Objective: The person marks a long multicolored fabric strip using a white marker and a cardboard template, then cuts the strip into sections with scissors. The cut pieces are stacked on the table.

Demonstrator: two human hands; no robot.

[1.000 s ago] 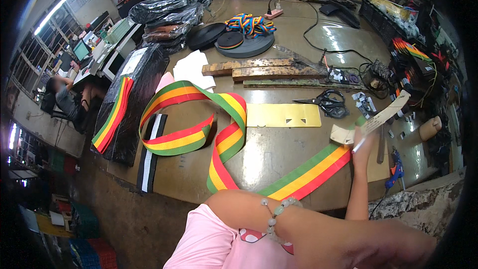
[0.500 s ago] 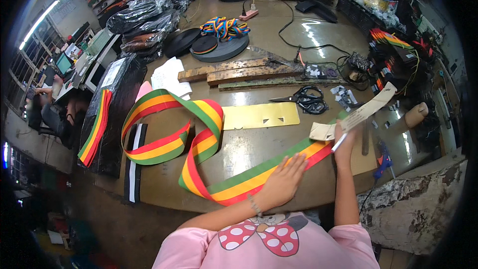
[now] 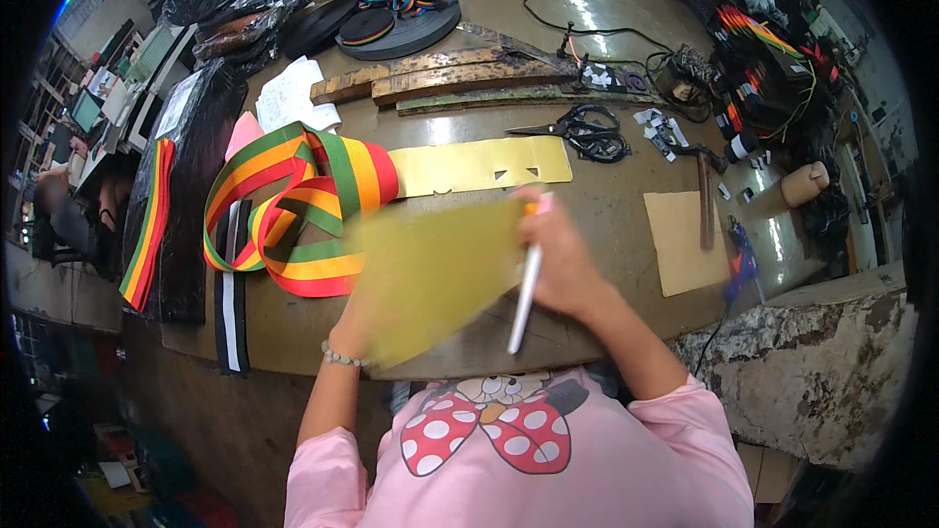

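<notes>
In front of me a yellow sheet (image 3: 445, 279), blurred by motion, is held up off the table. My right hand (image 3: 558, 259) is closed at its upper right corner and also grips a white pen (image 3: 525, 303) that points downward. My left hand (image 3: 364, 308) is at the sheet's left edge, its fingers smeared and partly hidden. A green, yellow and red striped ribbon (image 3: 337, 198) lies in loose loops to the left, one end running behind the sheet. Beyond the sheet, a yellow template (image 3: 469, 166) with small cut-outs lies flat on the table.
Black scissors (image 3: 592, 132) lie beyond the template, before wooden bars (image 3: 469, 83). At right are a beige sheet (image 3: 685, 244), a metal strip (image 3: 706, 200) and a blue glue gun (image 3: 745, 269). Folded striped ribbon (image 3: 152, 225) rests on a black wrapped package (image 3: 205, 186) at left.
The ribbon under my hands has shifted left into a tighter heap. My hands have come together around a yellow sheet. The beige marked strip that was by my right hand is no longer visible.
</notes>
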